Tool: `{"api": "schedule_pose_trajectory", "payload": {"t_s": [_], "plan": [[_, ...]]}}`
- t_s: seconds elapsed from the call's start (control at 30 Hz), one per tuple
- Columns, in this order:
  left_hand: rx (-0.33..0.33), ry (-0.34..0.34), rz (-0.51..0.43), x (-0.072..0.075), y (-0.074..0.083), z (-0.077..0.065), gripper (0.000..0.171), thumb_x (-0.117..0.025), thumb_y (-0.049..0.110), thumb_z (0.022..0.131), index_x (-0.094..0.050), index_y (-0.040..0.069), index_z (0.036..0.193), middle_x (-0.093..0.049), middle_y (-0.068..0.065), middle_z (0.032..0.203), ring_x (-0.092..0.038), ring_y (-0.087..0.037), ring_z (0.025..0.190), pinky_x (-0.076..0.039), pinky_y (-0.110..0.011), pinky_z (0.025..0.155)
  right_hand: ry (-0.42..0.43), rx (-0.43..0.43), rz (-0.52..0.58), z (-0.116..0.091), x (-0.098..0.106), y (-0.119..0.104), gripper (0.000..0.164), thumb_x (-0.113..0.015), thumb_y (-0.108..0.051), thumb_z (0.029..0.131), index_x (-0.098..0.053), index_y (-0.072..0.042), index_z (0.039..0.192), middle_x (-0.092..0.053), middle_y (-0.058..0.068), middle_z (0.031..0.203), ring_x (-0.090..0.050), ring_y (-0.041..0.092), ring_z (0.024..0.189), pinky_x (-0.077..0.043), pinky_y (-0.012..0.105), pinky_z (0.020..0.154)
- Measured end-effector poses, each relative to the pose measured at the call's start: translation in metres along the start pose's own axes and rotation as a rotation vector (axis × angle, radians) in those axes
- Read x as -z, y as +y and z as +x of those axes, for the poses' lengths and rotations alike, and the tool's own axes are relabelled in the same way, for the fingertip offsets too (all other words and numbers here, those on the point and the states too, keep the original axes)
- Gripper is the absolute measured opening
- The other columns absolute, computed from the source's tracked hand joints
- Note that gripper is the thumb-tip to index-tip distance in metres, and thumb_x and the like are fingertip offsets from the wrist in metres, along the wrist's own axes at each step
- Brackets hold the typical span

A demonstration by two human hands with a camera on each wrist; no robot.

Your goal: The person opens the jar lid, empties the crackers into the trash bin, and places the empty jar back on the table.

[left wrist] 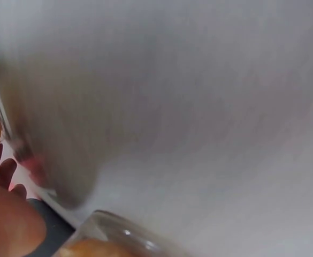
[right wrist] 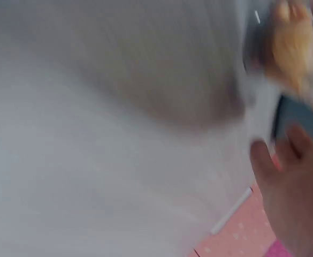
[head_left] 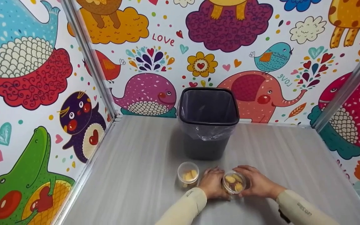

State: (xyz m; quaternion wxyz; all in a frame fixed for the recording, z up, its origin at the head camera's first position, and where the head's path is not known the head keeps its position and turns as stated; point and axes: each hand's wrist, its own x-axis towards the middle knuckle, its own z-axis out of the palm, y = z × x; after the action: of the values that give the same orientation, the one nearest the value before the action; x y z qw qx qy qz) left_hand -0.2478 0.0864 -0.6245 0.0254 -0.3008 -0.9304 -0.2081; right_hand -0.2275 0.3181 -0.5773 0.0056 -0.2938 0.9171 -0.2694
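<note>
A clear round jar (head_left: 234,182) with yellow, cookie-like pieces inside is between both hands, close to the front of the table. My left hand (head_left: 212,184) holds it from the left, its thumb along the near side. Around the right side of the jar, my right hand (head_left: 258,182) has its fingers spread. In the right wrist view, these fingers (right wrist: 263,160) look fairly straight and stand apart from the blurred jar (right wrist: 292,48). A second clear jar (head_left: 188,173), also with yellow pieces, stands left of my left hand. The left wrist view catches only part of my left hand (left wrist: 6,214).
Behind the jars stands a dark grey bin (head_left: 206,143) with a clear plastic liner folded over its rim. The pale wood-look table (head_left: 130,168) meets walls printed with cartoon animals, with metal frame posts (head_left: 92,62) at the corners.
</note>
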Motion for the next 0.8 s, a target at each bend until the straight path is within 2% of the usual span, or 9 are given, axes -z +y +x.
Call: {"api": "schedule_pose_trajectory", "payload": {"t_s": [0.1, 0.2, 0.33, 0.43, 0.63, 0.8], "plan": [[-0.015, 0.001, 0.005, 0.001, 0.000, -0.001, 0.081, -0.093, 0.058, 0.049, -0.071, 0.020, 0.117, -0.062, 0.009, 0.131, -0.048, -0.018, 0.133, -0.032, -0.038, 0.111, -0.095, 0.052, 0.022, 0.006, 0.011, 0.002, 0.090, -0.093, -0.035, 0.062, -0.055, -0.008, 0.139, -0.049, 0.024, 0.137, -0.046, 0.046, 0.124, -0.042, 0.064, 0.094], [-0.025, 0.003, 0.014, 0.001, -0.001, -0.001, 0.080, -0.093, 0.058, 0.050, -0.071, 0.019, 0.116, -0.063, 0.008, 0.130, -0.048, -0.019, 0.133, -0.033, -0.038, 0.111, -0.122, 0.052, 0.025, 0.008, 0.013, 0.001, 0.090, -0.092, -0.031, 0.061, -0.055, -0.008, 0.139, -0.048, 0.026, 0.138, -0.045, 0.048, 0.124, -0.042, 0.064, 0.093], [-0.017, 0.007, 0.040, 0.000, -0.003, 0.000, 0.085, -0.092, 0.060, 0.050, -0.070, 0.017, 0.120, -0.062, 0.008, 0.130, -0.047, -0.018, 0.133, -0.031, -0.038, 0.112, -0.056, 0.033, -0.025, 0.006, 0.007, -0.001, 0.094, -0.092, -0.028, 0.059, -0.051, -0.006, 0.141, -0.049, 0.021, 0.138, -0.046, 0.042, 0.125, -0.045, 0.058, 0.095], [-0.011, 0.006, 0.045, -0.001, -0.005, 0.001, 0.087, -0.091, 0.061, 0.050, -0.069, 0.018, 0.122, -0.062, 0.008, 0.131, -0.047, -0.017, 0.133, -0.030, -0.037, 0.113, 0.023, -0.024, -0.048, -0.001, -0.002, -0.006, 0.097, -0.093, -0.030, 0.059, -0.049, -0.002, 0.140, -0.049, 0.018, 0.139, -0.046, 0.038, 0.127, -0.046, 0.054, 0.097], [-0.002, 0.012, 0.021, -0.002, -0.005, 0.000, 0.084, -0.092, 0.058, 0.049, -0.069, 0.020, 0.121, -0.063, 0.009, 0.130, -0.047, -0.016, 0.133, -0.030, -0.038, 0.113, 0.141, -0.147, -0.008, -0.013, -0.022, -0.019, 0.097, -0.093, -0.041, 0.062, -0.049, 0.004, 0.136, -0.050, 0.020, 0.138, -0.046, 0.039, 0.128, -0.043, 0.055, 0.100], [-0.010, 0.002, 0.015, -0.002, -0.003, -0.001, 0.084, -0.092, 0.058, 0.051, -0.068, 0.020, 0.122, -0.062, 0.008, 0.131, -0.047, -0.017, 0.133, -0.030, -0.039, 0.113, 0.206, -0.200, 0.015, -0.015, -0.030, -0.022, 0.094, -0.092, -0.043, 0.064, -0.051, 0.004, 0.134, -0.052, 0.018, 0.136, -0.046, 0.037, 0.129, -0.040, 0.054, 0.103]]}}
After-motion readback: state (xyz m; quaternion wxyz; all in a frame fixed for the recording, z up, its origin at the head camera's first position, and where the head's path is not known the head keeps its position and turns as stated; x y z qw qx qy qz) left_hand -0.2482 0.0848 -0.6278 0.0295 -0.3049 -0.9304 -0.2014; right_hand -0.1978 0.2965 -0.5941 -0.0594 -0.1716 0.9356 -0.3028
